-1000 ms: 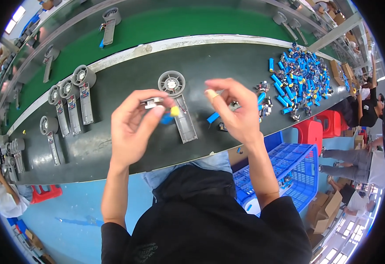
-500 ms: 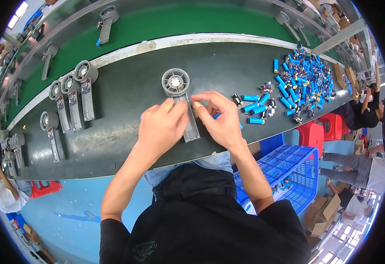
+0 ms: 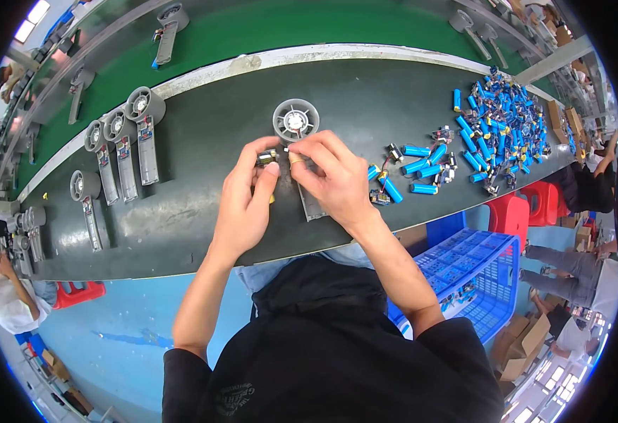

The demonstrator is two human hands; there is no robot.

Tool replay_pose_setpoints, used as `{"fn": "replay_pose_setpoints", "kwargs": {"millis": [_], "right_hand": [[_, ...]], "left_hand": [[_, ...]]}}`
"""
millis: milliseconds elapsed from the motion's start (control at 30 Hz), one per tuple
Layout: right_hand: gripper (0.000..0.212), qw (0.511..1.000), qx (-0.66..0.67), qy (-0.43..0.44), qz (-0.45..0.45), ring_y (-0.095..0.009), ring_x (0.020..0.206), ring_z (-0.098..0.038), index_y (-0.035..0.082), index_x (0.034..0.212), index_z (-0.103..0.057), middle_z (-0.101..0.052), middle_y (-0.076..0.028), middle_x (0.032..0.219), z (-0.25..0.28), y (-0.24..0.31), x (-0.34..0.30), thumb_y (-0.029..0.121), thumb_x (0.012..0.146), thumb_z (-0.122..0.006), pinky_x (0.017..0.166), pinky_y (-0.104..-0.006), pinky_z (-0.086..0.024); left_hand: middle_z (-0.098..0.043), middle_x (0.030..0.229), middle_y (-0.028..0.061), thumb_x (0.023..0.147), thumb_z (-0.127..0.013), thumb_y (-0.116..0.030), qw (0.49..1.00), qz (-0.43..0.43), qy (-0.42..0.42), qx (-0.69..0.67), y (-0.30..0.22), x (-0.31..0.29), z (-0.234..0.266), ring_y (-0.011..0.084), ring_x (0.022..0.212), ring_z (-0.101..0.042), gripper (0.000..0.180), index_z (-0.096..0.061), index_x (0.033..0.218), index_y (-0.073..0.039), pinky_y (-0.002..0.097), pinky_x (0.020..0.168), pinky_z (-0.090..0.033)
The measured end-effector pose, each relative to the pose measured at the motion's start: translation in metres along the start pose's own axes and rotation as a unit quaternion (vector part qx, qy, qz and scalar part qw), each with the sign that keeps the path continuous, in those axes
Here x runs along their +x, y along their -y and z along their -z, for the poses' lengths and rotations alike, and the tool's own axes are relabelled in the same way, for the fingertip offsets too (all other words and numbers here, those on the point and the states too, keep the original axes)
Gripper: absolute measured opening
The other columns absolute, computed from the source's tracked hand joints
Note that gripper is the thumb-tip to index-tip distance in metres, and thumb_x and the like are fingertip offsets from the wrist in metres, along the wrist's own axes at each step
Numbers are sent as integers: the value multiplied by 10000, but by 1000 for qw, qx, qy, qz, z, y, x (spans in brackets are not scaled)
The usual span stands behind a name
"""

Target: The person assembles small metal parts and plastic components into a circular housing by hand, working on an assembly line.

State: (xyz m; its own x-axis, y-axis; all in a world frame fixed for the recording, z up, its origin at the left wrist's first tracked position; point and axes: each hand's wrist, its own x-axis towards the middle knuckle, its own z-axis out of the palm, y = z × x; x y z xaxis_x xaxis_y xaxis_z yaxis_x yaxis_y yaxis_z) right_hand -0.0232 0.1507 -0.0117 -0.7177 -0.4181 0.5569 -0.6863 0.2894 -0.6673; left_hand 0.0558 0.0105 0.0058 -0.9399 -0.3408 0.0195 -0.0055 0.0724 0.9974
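A grey handheld fan shell [image 3: 314, 208] lies before me with its round spoked head [image 3: 295, 121] away from me and its open, trough-like handle toward me. My right hand [image 3: 334, 180] covers much of the handle, thumb and index finger pinched at a tiny white piece [image 3: 287, 149], perhaps a connector. Left of the handle, my left hand [image 3: 244, 204] grips a small dark circuit board [image 3: 267, 158] between thumb and fingers. A bit of yellow shows under that thumb. Any wires between the two pieces are too small to make out.
Blue cylindrical battery cells [image 3: 429, 170] with small boards lie right of my hands, before a large heap [image 3: 503, 130]. Several similar fan shells [image 3: 147, 141] stand at left. Beyond the pale ledge [image 3: 252, 63] runs a green belt [image 3: 309, 28]. A blue crate [image 3: 489, 282] sits below, right.
My left hand has moved left off the handle and now shows the circuit board. My right hand has shifted over the handle, fingers near the fan head. The view has shifted slightly.
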Motion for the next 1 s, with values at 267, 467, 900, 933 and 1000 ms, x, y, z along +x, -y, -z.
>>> {"fn": "replay_pose_setpoints", "kwargs": {"millis": [267,467,900,933,1000], "right_hand": [[143,1000,-13,3,4,-117,615,-641,51,955,-705,-665,-29,917,0,0,-1,37,817,-742,519,-258,-516],[134,1000,15,11,-16,-113,588,-603,36,962,-704,-661,-31,909,1,2,1,41,833,-737,519,-259,-486],[128,999,15,36,23,-98,554,-568,29,904,-699,-672,-35,891,9,-5,4,16,788,-752,498,-256,-461],[138,999,11,27,29,-102,554,-574,37,891,-697,-673,-33,879,9,-5,4,10,771,-759,492,-259,-463],[144,998,4,25,56,-107,556,-583,43,883,-693,-674,-31,869,9,-7,5,7,762,-763,490,-260,-468]], "left_hand": [[-707,1045,157,896,-680,16,962,-182,-51,197,16,-1,1,241,851,-703,316,-655,1211,11,311,749,-551],[-683,1037,119,850,-723,21,953,-212,-41,214,16,1,2,212,845,-684,372,-686,1219,-14,307,715,-544],[-666,1020,130,853,-706,36,935,-262,13,236,19,4,9,266,881,-638,382,-660,1232,13,351,732,-515],[-666,1020,130,853,-706,36,936,-261,13,236,18,4,10,266,881,-638,382,-660,1232,13,351,732,-515],[-666,1013,124,861,-699,27,946,-236,36,220,16,4,11,261,874,-639,366,-662,1226,13,352,730,-515]]}}
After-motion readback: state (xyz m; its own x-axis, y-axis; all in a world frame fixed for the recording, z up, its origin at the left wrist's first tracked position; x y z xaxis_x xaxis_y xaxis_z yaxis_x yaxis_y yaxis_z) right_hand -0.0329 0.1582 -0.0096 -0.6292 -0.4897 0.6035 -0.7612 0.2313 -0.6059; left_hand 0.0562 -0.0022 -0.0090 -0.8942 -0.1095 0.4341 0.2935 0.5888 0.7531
